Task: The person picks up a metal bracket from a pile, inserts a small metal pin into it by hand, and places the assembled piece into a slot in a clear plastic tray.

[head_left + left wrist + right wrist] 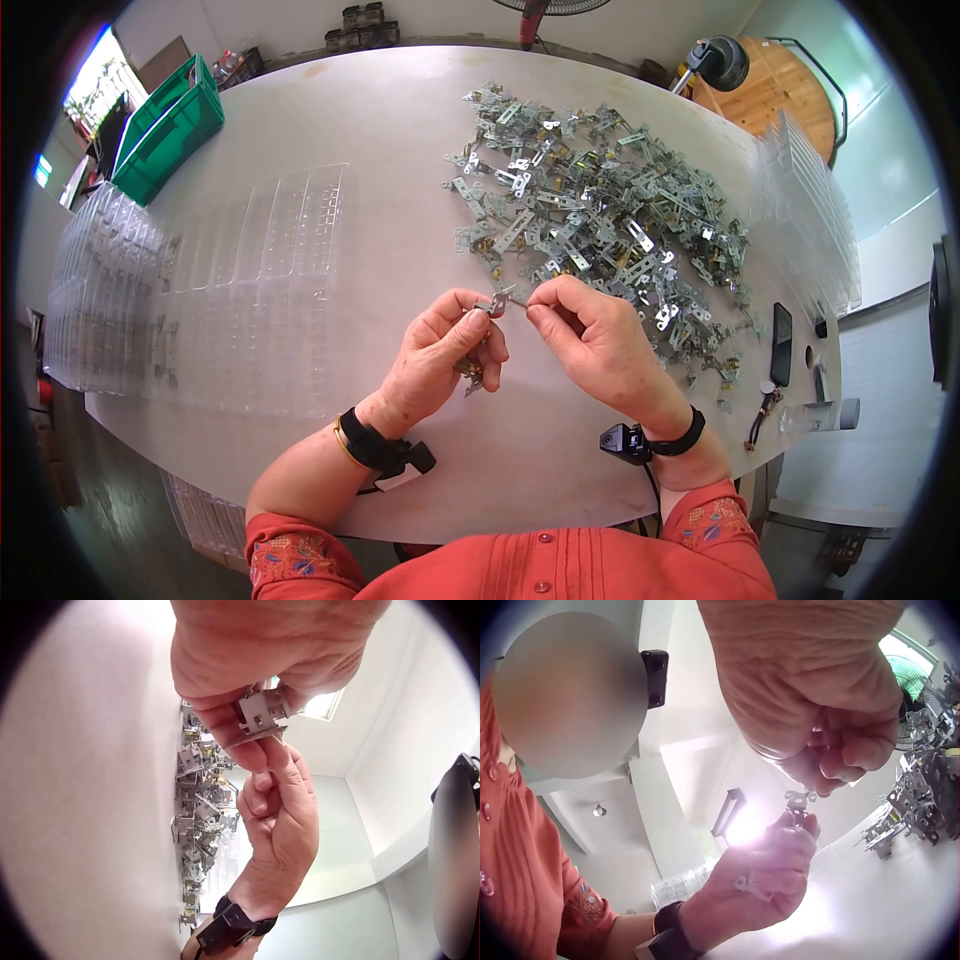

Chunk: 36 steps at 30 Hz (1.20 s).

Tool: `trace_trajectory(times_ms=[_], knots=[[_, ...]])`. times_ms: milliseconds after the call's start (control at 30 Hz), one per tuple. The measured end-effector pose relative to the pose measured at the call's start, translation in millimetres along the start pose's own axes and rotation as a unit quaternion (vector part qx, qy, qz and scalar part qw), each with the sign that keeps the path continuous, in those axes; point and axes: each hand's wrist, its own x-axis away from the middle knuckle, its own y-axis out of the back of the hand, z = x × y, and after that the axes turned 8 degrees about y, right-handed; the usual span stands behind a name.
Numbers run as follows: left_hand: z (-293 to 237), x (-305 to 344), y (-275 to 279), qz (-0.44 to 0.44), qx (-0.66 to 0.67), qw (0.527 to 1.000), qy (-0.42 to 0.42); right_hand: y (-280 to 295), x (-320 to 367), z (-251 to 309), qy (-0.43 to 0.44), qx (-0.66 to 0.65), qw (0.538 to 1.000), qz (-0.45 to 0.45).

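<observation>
Over the near part of the table my left hand (432, 350) pinches a small stamped metal bracket (497, 303) between thumb and forefinger. More metal pieces (468, 372), some brass-coloured, are tucked under its curled fingers. My right hand (592, 335) is close beside it, thumb and forefinger pinching a thin dark metal piece (518, 302) at the bracket's end. What kind of piece this is I cannot tell. In the left wrist view the bracket (261, 714) shows a flat plate with small holes. From the right wrist the bracket (799, 799) stands up out of the left fingertips.
A large heap of metal brackets (610, 210) covers the table's right half. Clear plastic trays (250, 290) lie at left, with more stacked trays (812, 220) at right. A green crate (170, 135) stands at the far left. A phone (781, 345) and a bottle (820, 415) lie right.
</observation>
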Motion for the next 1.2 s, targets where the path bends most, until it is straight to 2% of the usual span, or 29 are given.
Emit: trace_trajectory(times_ms=[400, 567, 667, 733, 767, 833, 967, 1033, 1200], knots=[[1.4, 1.4, -0.5, -0.01, -0.043, 0.999, -0.007, 1.9, -0.1, -0.3, 0.011, 0.038, 0.999, 0.002], [0.9, 3.7, -6.0, -0.008, -0.112, 0.994, -0.007, 4.8, -0.4, 3.3, 0.012, 0.039, 0.999, 0.031], [2.7, 3.6, -4.3, -0.01, -0.119, 0.993, -0.003, 4.1, 0.0, -1.5, -0.005, -0.009, 1.0, 0.029], [1.3, 4.6, -5.7, -0.01, -0.132, 0.991, -0.005, 9.2, -0.3, 2.0, -0.063, -0.056, 0.993, 0.08], [0.7, 4.9, -6.2, -0.012, -0.145, 0.989, -0.007, 11.1, -1.0, 5.4, -0.062, -0.055, 0.993, 0.079], [2.2, 4.7, -5.4, -0.011, -0.142, 0.99, -0.009, 13.9, -2.1, 11.3, -0.136, -0.097, 0.979, 0.115], [-0.9, 5.5, -7.7, -0.004, -0.164, 0.986, 0.003, 15.5, -0.8, 4.0, -0.129, -0.139, 0.974, 0.125], [-2.8, 6.8, -9.7, -0.003, -0.177, 0.984, 0.011, 16.9, -0.9, 1.2, -0.153, -0.197, 0.959, 0.136], [-1.7, 7.0, -8.9, 0.003, -0.192, 0.981, 0.033, 17.4, -4.1, 0.2, -0.172, -0.218, 0.949, 0.15]])
